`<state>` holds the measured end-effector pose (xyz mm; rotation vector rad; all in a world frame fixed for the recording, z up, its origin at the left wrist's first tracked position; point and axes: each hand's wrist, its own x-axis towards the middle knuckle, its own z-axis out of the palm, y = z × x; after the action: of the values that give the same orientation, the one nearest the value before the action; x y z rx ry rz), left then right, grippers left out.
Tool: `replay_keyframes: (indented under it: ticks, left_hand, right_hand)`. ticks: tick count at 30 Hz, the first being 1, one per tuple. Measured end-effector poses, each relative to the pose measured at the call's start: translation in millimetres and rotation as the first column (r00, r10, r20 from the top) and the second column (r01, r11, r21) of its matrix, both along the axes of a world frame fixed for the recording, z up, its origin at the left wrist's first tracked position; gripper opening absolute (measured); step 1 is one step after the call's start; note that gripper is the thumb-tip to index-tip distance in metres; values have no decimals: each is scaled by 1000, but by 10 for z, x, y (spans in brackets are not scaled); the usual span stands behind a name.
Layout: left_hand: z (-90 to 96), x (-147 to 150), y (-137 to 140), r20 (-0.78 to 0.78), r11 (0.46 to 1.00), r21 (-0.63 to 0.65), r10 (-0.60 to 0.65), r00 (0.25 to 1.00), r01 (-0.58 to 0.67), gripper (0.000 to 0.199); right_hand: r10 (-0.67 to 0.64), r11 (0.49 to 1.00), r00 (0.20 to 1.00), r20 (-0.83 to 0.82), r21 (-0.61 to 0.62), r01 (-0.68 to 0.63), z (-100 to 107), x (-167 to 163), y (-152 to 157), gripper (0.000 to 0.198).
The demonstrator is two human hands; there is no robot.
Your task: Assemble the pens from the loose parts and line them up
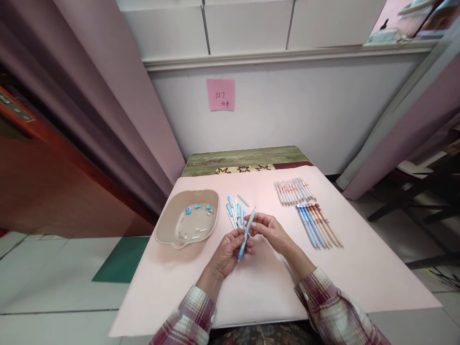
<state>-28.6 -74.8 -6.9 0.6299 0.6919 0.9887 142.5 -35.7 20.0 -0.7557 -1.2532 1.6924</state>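
A light blue pen is held slantwise over the table, its tip up and its darker blue end down toward me. My left hand grips the pen around its lower middle. Thumb and fingers of my right hand pinch it higher up, near the tip end. Just behind my hands lie several loose pen parts, white tubes and blue pieces, partly hidden by my fingers. One pale blue barrel lies apart at the back of them.
A beige basin with small blue and clear parts stands at the left. On the right lie a row of white patterned pens and a row of blue and brown pens. A pink sheet covers the table.
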Motion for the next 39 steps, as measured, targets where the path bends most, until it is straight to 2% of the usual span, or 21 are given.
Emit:
replay_keyframes:
  ticks: [5, 10, 25, 31, 35, 39]
  left_hand:
    - [0, -8, -2, -13, 1000, 15, -22, 1000, 23, 20]
    - [22, 7, -1, -19, 1000, 0, -12, 1000, 12, 20]
    - [29, 27, -12, -54, 1000, -8, -3, 999, 2, 23]
    - [37, 12, -20, -48, 1000, -17, -26, 999, 26, 21]
    - [25, -11, -8, -19, 1000, -19, 4, 1000, -5, 22]
    - [16, -21, -8, -6, 1000, -1, -19, 1000, 19, 22]
  right_hand:
    - [4, 1000, 999, -35, 1, -4, -44, 2, -12, 28]
    - [-17, 1000, 999, -38, -12, 17, -107, -3, -25, 32]
    - [-80, 996, 997, 20, -25, 80, -226, -83, -43, 32]
    - [36, 997, 999, -41, -70, -39, -241, -155, -89, 33]
    - [10, 999, 999, -50, -50, -12, -190, -115, -78, 38]
    - [-14, 998, 998, -63, -55, 11, -224, -63, -35, 39]
